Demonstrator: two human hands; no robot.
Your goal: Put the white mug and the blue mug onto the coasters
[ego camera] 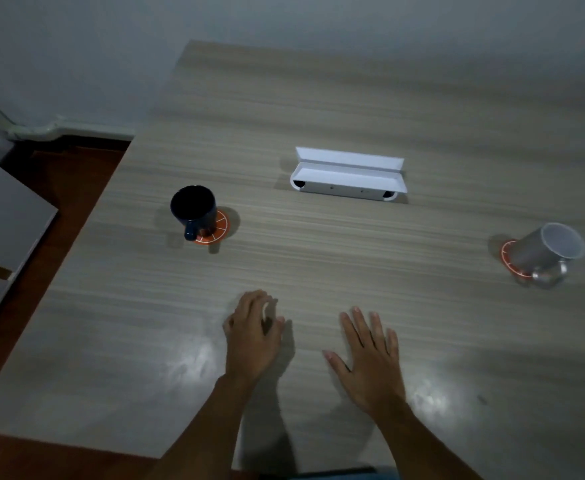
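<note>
Here we rest both hands empty on the table [319, 98], left hand [253, 336] loosely curled, right hand [370, 355] spread flat, since the blue mug [194, 211] beyond-left and white mug [544, 251] far right apparently already occupy their orange coasters [220, 228].

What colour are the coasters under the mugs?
Orange-red with white lines, clearest in the head view on the coaster under the blue mug.
</note>
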